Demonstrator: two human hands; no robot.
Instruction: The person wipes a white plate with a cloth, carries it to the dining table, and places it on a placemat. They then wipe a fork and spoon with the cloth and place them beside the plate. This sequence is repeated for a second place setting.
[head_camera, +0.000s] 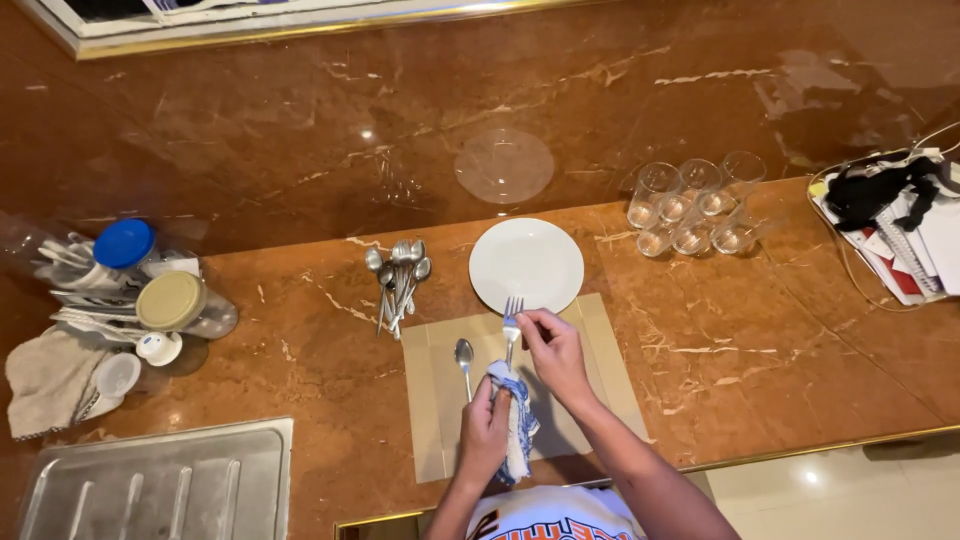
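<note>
We have a fork (511, 330) pinched near its neck in the fingers of our right hand (556, 352), tines pointing away from us toward the white plate (527, 264), while our left hand (486, 428) is closed around a blue-and-white cloth (514, 420) that wraps the fork's handle. To do this wipe well, we judge it best to keep the right fingers firm just behind the tines so the fork cannot twist, and to draw the cloth along the handle in one steady pull, squeezing with the left thumb and fingers so both faces get rubbed. The fork sits over a tan placemat (600, 345), just short of the plate's near rim. Just to the left of our left fingers a spoon (464, 358) lies on the mat, bowl away from us, close enough that a loose corner of cloth could nudge it. Farther left of both hands, off the mat, a small heap of spoons and forks (397, 275) rests on the brown marble counter (300, 350). Well beyond our right fingers and off to the right stands a cluster of clear drinking glasses (695, 205), far enough not to trouble us. Far to the left are lidded jars (170, 300), a folded towel (45, 375) and a metal tray (160, 480), none in the way.
</note>
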